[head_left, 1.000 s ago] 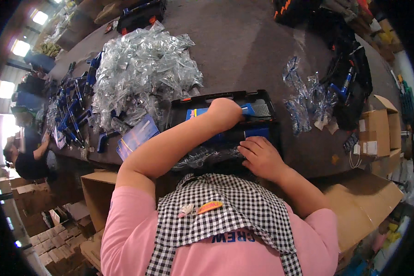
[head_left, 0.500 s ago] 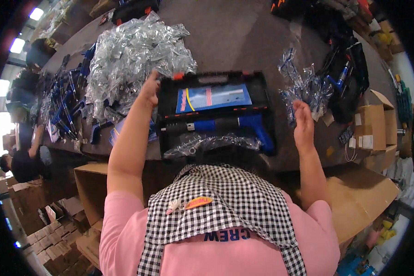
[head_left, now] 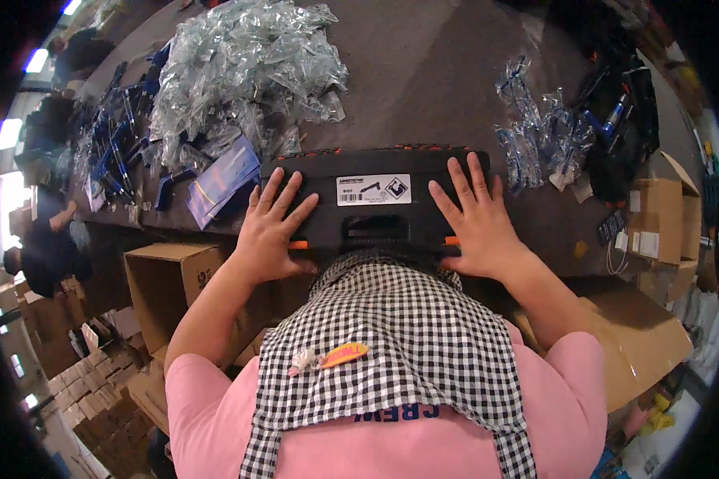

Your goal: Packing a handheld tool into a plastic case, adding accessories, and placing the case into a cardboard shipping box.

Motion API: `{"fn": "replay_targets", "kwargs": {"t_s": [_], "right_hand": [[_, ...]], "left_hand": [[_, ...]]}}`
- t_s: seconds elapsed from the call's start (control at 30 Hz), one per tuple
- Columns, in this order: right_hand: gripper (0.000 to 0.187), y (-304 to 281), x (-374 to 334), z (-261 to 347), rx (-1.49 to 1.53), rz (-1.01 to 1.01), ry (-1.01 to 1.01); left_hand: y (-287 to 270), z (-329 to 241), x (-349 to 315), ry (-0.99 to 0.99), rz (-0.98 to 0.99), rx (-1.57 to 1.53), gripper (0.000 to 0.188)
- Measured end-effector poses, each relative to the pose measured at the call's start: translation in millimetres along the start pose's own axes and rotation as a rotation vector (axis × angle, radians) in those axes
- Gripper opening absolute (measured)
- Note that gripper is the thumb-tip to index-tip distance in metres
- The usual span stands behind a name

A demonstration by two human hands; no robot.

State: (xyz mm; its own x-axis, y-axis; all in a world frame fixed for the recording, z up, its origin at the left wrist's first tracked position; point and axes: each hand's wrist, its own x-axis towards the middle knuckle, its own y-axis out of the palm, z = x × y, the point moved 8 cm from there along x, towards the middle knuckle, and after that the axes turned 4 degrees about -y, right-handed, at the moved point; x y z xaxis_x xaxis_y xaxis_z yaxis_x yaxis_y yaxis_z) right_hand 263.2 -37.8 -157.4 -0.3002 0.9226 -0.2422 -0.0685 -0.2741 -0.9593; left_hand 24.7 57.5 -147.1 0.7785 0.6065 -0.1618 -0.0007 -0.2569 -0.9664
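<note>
A black plastic tool case lies closed at the table's near edge, right against my apron. A white label sits on its lid, and orange latches show at its front. My left hand rests with spread fingers on the lid's left front part. On the right front part my right hand lies the same way, fingers fanned out. The blue tool and the bag of small parts inside the case are hidden under the lid. Just left of the case lie blue printed booklets.
A heap of clear plastic bags stands at the back left, beside several blue-and-black tools. Bagged metal parts and dark cases lie to the right. Cardboard boxes flank the table. A person is at the far left.
The open case has been shut, covering its contents. Both hands have come from beside it onto the lid. The booklets at the left now show more fully.
</note>
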Motion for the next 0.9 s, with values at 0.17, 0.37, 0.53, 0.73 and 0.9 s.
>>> {"fn": "replay_targets", "kwargs": {"t_s": [0.17,0.37,0.53,0.73,0.9], "right_hand": [[0.107,8.5,2.4,3.5,0.025,-0.064,-0.026],[0.085,15.5,-0.8,5.9,-0.080,-0.215,-0.058],[0.072,14.3,-2.8,6.1,-0.096,-0.247,-0.091],[0.065,10.6,-9.2,7.1,-0.054,-0.272,-0.068],[0.037,41.6,-54.2,61.0,0.250,-0.700,-0.579]], "left_hand": [[3.9,4.6,-3.2,0.037,0.002,-0.120,0.104],[2.7,3.3,-3.2,0.073,-0.034,-0.134,0.098],[19.0,7.9,-7.8,0.100,-0.140,-0.003,0.090],[28.9,0.3,-12.2,0.029,-0.151,0.119,0.085],[4.5,-84.1,-33.0,0.322,-0.446,-0.061,0.072]]}}
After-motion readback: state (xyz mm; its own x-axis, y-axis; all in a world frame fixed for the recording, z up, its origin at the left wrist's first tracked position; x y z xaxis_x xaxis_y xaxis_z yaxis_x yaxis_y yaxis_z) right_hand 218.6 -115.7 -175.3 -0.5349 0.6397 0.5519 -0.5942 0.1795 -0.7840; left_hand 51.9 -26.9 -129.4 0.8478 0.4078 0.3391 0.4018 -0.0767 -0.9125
